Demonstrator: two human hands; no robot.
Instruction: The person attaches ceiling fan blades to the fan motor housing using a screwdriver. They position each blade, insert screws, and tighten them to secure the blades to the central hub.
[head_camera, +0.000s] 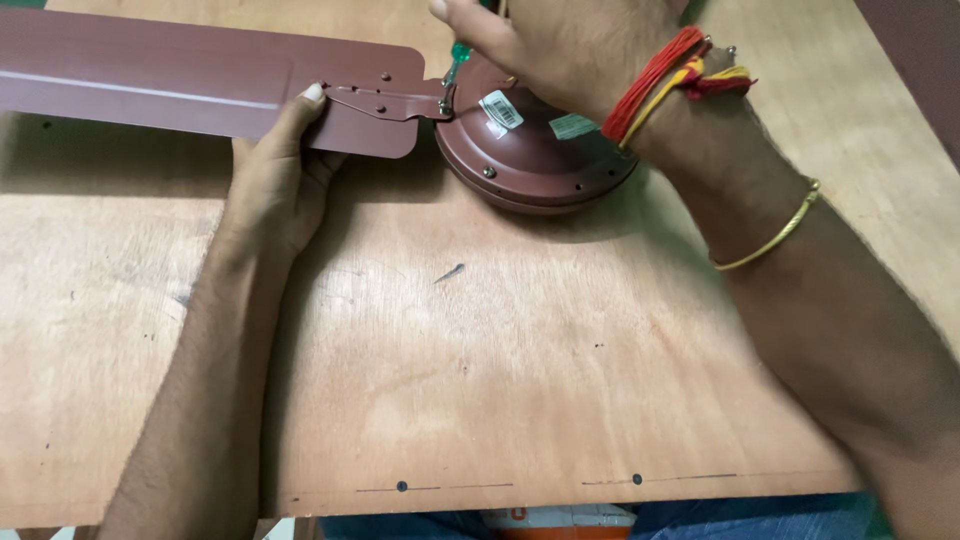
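A brown ceiling fan motor housing lies on a plywood table. A long brown fan blade stretches left from it, joined by a brown metal bracket. My left hand grips the blade's near edge from below, thumb on top next to the bracket. My right hand is above the housing and holds a green-handled screwdriver, its tip down at the bracket's end by the housing. Red and yellow threads circle my right wrist, and a thin gold bangle sits further up the arm.
The table's near edge runs along the bottom, with small dark marks on it. Below it I see blue cloth and a white and orange object. A dark surface shows at the top right corner.
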